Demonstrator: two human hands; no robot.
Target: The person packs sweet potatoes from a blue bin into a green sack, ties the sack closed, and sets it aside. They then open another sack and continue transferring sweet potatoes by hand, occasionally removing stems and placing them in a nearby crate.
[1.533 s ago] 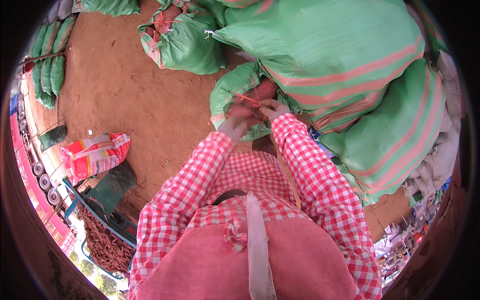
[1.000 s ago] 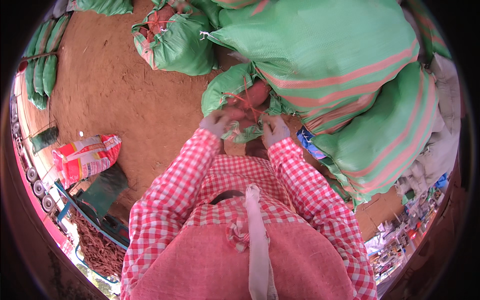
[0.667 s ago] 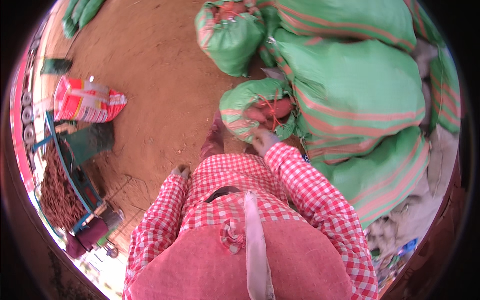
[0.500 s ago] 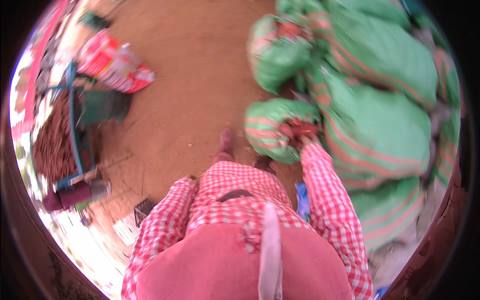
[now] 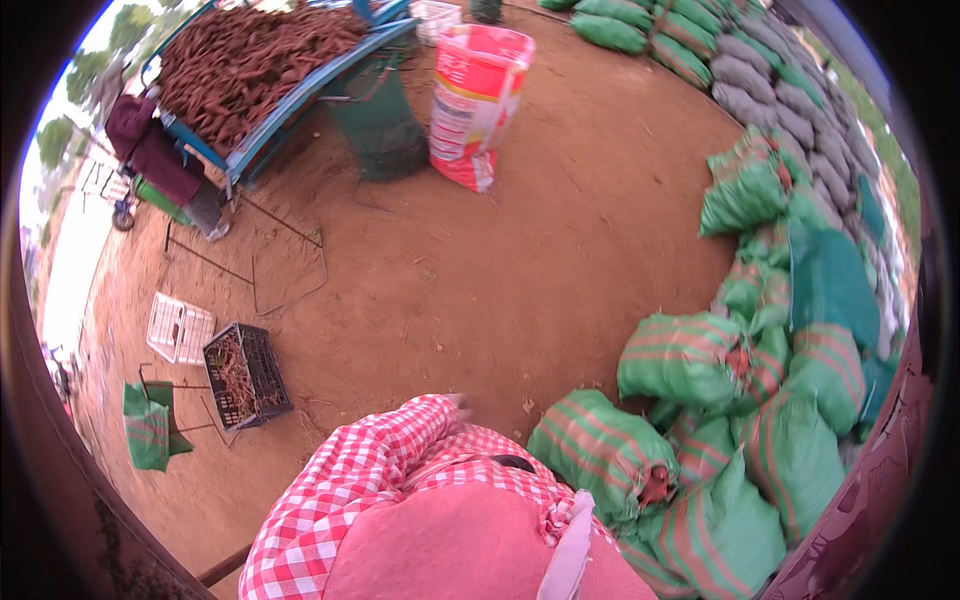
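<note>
Sack [image 5: 596,450], green with pinkish stripes, lies lower right in the frame, right of the left hand [image 5: 461,406] and apart from it, its long axis slanting down rightward to the red roots [image 5: 655,486] at its mouth. Whether that hand is closed I cannot tell; the right hand is out of view, so which is nearer is unclear.

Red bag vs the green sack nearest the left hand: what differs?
Colour: the red bag has white and yellow areas; the green sack has pinkish stripes.
Shape: the red bag looks tall and narrow; the green sack is plump and rounded.
Contents: reddish contents show at the green sack's mouth; the red bag's can't be made out.
Shared: both are on brown ground.
</note>
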